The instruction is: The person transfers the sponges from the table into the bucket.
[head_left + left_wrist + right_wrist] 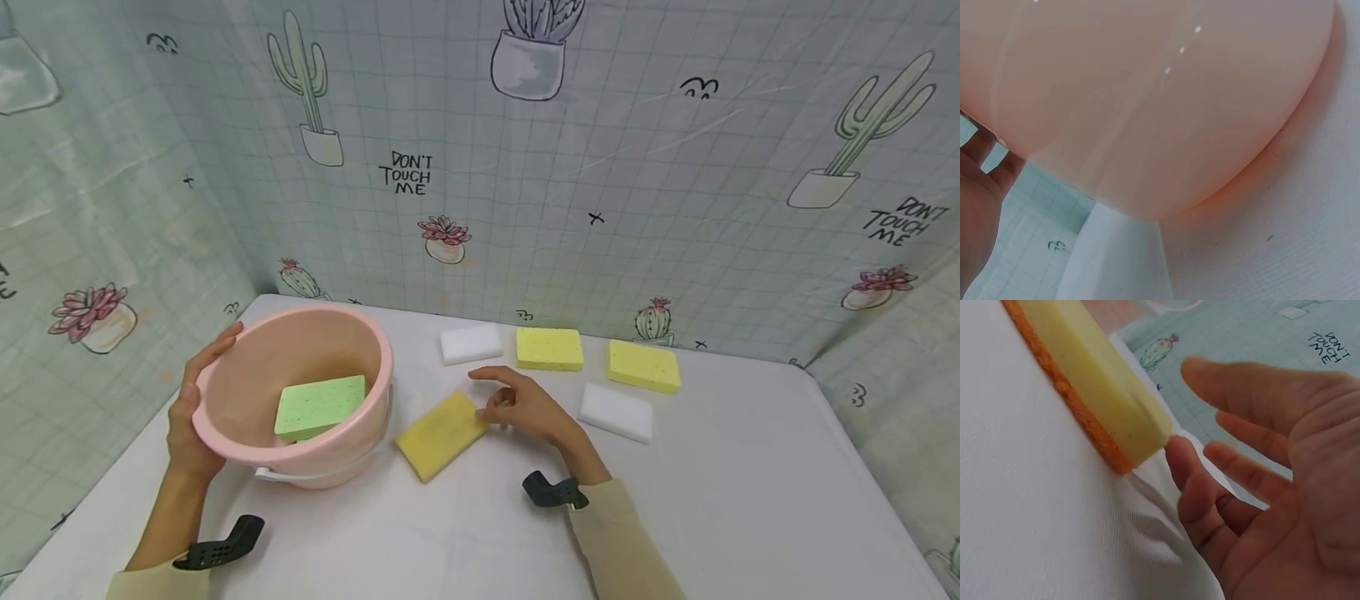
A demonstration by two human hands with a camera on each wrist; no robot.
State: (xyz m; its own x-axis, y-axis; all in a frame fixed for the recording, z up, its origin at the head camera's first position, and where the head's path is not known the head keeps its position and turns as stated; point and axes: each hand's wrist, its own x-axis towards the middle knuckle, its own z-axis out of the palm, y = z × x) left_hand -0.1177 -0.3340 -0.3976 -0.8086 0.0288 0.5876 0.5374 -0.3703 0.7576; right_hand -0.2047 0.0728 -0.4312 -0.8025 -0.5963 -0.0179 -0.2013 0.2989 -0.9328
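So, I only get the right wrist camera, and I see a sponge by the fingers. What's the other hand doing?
Observer: The left hand is holding the side of a pink bucket.
Operator: Ooh! Is anything inside it?
Observer: Yes, I can see a green sponge in there.
Operator: Cool! What else is on the table, besides my sponge and the bucket?
Observer: Two more yellow sponges and two white blocks lie on the table.
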